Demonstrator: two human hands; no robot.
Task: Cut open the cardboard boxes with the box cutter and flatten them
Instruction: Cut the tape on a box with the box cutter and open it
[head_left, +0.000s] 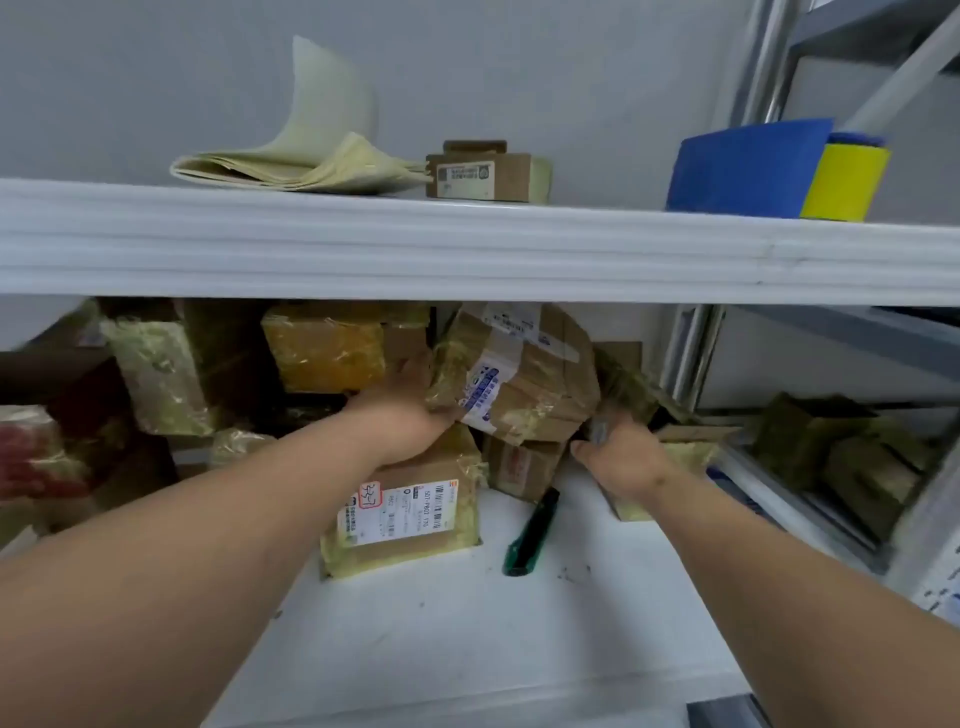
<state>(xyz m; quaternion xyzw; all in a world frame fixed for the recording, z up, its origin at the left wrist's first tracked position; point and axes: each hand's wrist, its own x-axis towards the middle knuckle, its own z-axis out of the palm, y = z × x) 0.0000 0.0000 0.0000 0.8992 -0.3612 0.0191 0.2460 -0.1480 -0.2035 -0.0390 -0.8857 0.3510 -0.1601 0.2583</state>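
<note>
In the head view, both arms reach forward under a white upper shelf (467, 249) to a pile of taped boxes in the middle of the frame. The left hand (410, 410) presses on the left side of a tilted cardboard box (519, 379) wrapped in shiny tape. Its fingers go round the box's edge, so the grip looks closed on that box. The right hand (618, 452) is at the lower right of the same box. Its fingers curl round something gray, but the picture is too blurry to tell what, or whether the grip touches the box.

The tilted box leans on smaller boxes. One labeled box (405, 519) lies flat just below the left hand. The green box cutter (532, 535) lies alone on the lower shelf (467, 649), low and right of the middle, and nobody holds it.

The box looks light and stiff, but the tape may be slippery. Holding it by two opposite sides, near the corners, seems safest. Both arms are stretched out, nearly straight.
</note>
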